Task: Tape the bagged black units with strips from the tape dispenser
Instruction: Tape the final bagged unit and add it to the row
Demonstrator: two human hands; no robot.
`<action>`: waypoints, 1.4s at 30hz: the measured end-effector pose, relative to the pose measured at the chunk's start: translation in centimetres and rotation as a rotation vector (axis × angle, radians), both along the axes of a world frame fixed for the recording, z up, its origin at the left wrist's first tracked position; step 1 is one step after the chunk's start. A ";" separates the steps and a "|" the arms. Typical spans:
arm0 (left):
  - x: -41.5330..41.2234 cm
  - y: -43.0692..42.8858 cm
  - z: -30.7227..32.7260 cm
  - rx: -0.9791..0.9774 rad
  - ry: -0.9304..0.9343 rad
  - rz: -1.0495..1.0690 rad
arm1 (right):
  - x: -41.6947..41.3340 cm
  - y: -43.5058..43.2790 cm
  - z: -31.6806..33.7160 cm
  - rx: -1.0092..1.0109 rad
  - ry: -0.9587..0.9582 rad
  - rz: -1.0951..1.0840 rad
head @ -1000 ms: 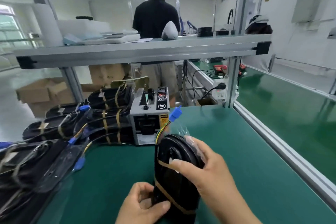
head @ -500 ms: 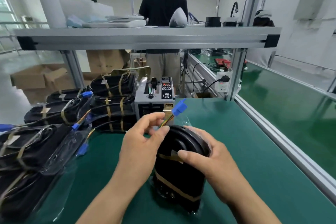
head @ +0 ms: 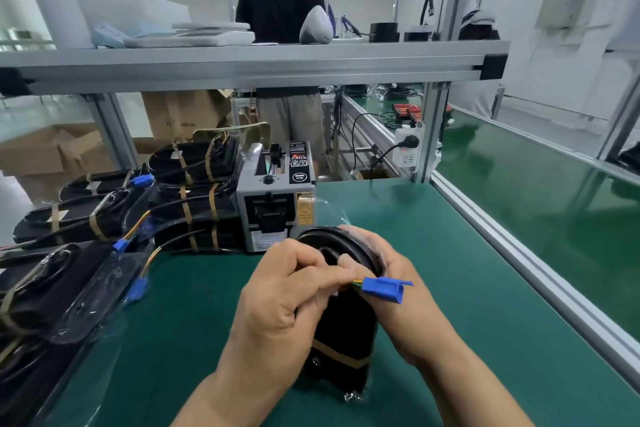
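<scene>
A black bagged unit [head: 341, 333] stands on end on the green mat, with a tan tape band round its lower part. My left hand [head: 280, 298] pinches its wires just behind the blue connector [head: 384, 289], which is bent down across the front of the unit. My right hand [head: 398, 291] grips the unit's upper right side, fingers curled over the bag. The grey tape dispenser [head: 275, 210] stands right behind the unit.
Taped black units [head: 194, 198] are stacked left of the dispenser, and more bagged units [head: 59, 291] lie at the near left. An aluminium shelf [head: 242, 64] crosses overhead, with a frame post and socket [head: 408, 146] at its right. A person [head: 282, 3] stands behind the bench.
My left hand came up from the unit's base to its top, took the wires, and pulled the blue connector down from above the unit to its front. The camera tilted slightly.
</scene>
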State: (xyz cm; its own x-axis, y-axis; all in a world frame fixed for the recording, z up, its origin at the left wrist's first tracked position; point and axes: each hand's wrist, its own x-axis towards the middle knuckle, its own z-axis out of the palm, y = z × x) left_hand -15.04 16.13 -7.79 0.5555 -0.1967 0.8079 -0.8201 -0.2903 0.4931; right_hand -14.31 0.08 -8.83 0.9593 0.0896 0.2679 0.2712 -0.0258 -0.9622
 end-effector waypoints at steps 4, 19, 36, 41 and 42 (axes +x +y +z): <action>-0.2 0.0 0.1 -0.002 -0.001 0.009 | -0.2 0.3 0.4 -0.050 0.023 -0.002; -1.0 -0.1 0.4 0.124 -0.108 0.138 | -1.2 -0.4 -0.3 0.437 0.086 0.258; 0.8 0.1 0.1 0.115 -0.129 0.136 | -0.7 -0.9 0.7 0.050 0.094 0.146; 1.8 0.3 -0.5 0.042 -0.004 0.118 | 0.3 -0.7 1.3 -0.069 0.089 0.008; 1.9 0.4 -0.7 0.012 0.044 0.117 | 0.4 -0.7 1.3 -0.111 0.079 -0.023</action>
State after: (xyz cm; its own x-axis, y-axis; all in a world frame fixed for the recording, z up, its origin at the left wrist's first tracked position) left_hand -13.10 16.55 -8.47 0.6102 -0.1379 0.7802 -0.7578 -0.3890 0.5239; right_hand -13.87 -0.59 -7.50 0.9792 0.0925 0.1808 0.1925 -0.1384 -0.9715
